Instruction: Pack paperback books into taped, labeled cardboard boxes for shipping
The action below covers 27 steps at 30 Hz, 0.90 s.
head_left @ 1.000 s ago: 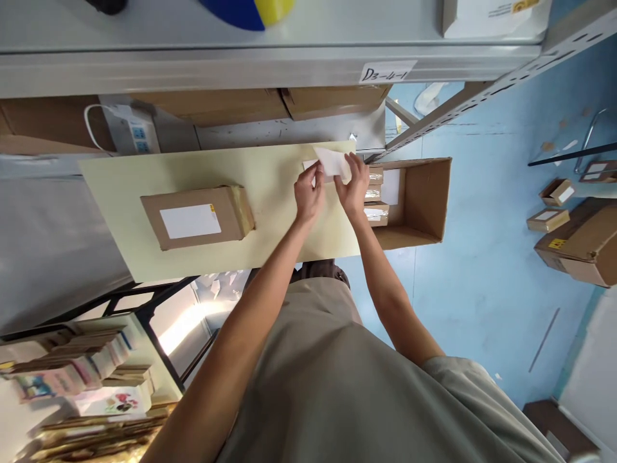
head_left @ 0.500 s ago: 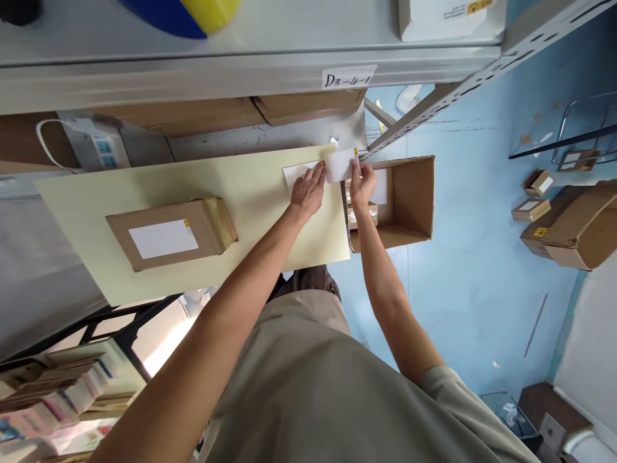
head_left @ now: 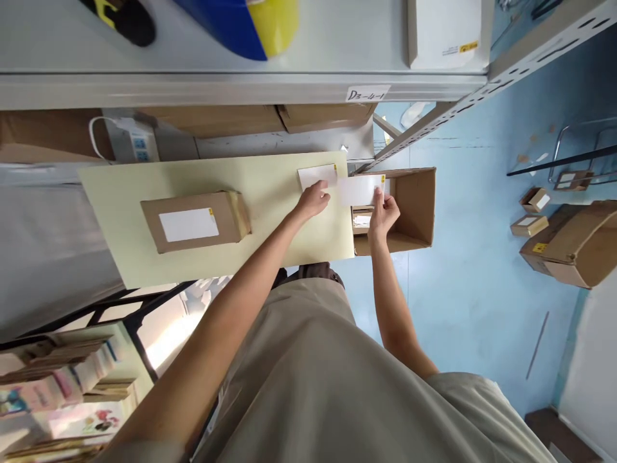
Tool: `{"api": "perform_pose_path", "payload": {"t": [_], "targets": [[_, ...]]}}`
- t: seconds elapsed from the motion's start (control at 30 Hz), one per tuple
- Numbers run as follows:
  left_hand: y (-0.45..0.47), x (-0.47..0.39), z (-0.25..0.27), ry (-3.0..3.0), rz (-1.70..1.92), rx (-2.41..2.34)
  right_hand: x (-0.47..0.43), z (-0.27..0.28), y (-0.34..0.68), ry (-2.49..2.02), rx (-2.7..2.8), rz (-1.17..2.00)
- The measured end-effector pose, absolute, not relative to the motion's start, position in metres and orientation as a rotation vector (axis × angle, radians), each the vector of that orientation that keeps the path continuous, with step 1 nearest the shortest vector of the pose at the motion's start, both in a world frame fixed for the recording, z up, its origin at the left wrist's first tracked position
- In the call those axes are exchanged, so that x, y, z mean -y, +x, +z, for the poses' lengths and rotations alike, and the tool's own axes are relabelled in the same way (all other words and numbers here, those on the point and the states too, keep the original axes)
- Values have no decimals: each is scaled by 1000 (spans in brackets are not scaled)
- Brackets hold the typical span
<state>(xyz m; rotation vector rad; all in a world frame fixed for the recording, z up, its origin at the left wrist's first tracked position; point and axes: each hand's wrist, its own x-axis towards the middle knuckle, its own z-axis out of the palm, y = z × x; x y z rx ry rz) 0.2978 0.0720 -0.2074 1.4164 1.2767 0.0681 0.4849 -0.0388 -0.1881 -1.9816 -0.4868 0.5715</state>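
My right hand (head_left: pixel 384 215) pinches a blank white label (head_left: pixel 357 190) with a small yellow mark at its corner, thumb on top. The label is held out flat across the right end of the pale yellow board (head_left: pixel 270 257) and the near side of an open cardboard box (head_left: pixel 418 212). Another white label (head_left: pixel 315 175), also yellow-marked, lies at the board's far right edge. Just below it is my left hand (head_left: pixel 312 200), its fingers curled in and seemingly holding nothing. Farther left on the board sits a closed brown carton (head_left: pixel 195 222) bearing a white label.
A grey metal shelf (head_left: pixel 216 90) spans the far side, with a power strip (head_left: pixel 139 141) and cartons beneath. Its slotted post (head_left: pixel 434 122) rises beside the open box. On the blue floor at right stand a larger open carton (head_left: pixel 563 241) and small boxes. Books (head_left: pixel 67 379) fill a rack at lower left.
My right hand has drawn its label to the right, apart from the one on the board. My left hand has lifted off that label and its fingers have curled. The view has shifted slightly.
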Motion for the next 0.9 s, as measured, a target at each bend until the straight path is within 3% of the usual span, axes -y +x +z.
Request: {"api": "perform_pose_path", "payload": {"t": [0.13,0.37,0.63,0.9], "targets": [[232,-21,-139,996,358,-1137,52,-132,441,-1866,544,736],[163,36,-48,975,610,-1190,51,-87,388,-1699,694,966],[141,56,-19,1060,737,-1199,48,-73,370,-1564,922,1014],[127,63,-13,1094,778,-1237,47,-58,350,-1527,787,1078]]}}
